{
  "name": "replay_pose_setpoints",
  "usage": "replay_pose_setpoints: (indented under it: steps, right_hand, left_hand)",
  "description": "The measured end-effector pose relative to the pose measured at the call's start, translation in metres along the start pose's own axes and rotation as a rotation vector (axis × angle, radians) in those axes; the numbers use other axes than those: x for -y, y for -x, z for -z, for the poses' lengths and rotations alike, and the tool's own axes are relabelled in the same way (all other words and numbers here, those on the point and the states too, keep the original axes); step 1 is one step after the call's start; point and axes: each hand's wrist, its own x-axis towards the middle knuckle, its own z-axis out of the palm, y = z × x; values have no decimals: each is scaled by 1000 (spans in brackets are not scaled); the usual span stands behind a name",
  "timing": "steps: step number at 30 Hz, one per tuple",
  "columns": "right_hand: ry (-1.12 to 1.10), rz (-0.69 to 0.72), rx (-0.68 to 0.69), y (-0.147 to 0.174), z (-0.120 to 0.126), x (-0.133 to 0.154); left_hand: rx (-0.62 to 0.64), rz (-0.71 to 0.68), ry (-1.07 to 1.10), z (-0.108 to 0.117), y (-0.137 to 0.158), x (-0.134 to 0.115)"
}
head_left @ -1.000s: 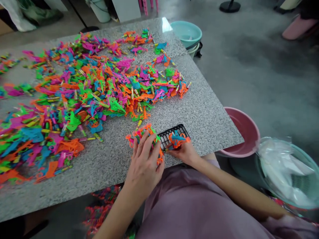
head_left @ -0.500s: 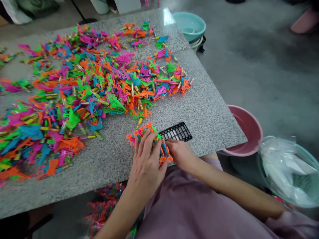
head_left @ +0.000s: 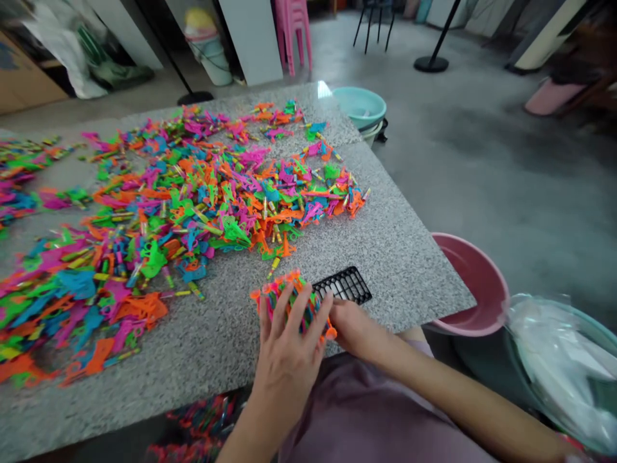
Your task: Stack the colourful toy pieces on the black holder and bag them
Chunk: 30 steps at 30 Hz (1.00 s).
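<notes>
ok so lettering first: there's a blue mark on the cardboard box [head_left: 24,80], way past + left of the black grid tray [head_left: 354,283], but it's too blurry to read. Anything printed on the lil yellow/clear tubes in the toy pile [head_left: 226,193] is too small to make out tbh.

Hard-to-see stuff: the toy bundle [head_left: 313,308] sits just left of the tray, mostly covered by the left hand [head_left: 292,357], which is palm down w/ fingers fanned wide, touching the top. Orange round ends poke out along its edges. Right hand [head_left: 359,328] is at the tray's near side, by the bundle's right end, fingers curled & hidden, so idk if it's gripping anything, can't tell. Red bits [head_left: 197,427] below the tabletop, nearer + left of the tray, are blurred and partly cut off.

Counts: 2 hands, 1 tray, 1 bundle (pieces in it uncountable b/c of the fingers). Pile's beyond + left of the tray, pink/orange/green/blue, def too many to count. 1 pink basin [head_left: 463,263] right of the tray, past the table [head_left: 385,257] edge. 1 teal basin [head_left: 361,103] beyond the tray, near the far corner. 1 stack of pink stools [head_left: 294,26] way beyond it, top cut off.
</notes>
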Motion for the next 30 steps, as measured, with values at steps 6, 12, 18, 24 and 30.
replay_pose_setpoints:
  steps: [6, 12, 18, 24, 30]
  right_hand:
    - [424, -156, -542, -62, 86, -61]
    - [804, 86, -476, -104, 91, -83]
    - [678, 383, -382, -22, 60, -81]
    - [734, 153, -339, -40, 88, -83]
    - [584, 247, -128, -61, 96, -102]
  left_hand:
    - [52, -63, 8, 4, 5, 14]
    - [12, -27, -58, -2, 3, 5]
    - [61, -57, -71, -1, 8, 9]
    - [96, -129, -58, 9, 12, 15]
    - [99, -77, -41, 13, 9, 7]
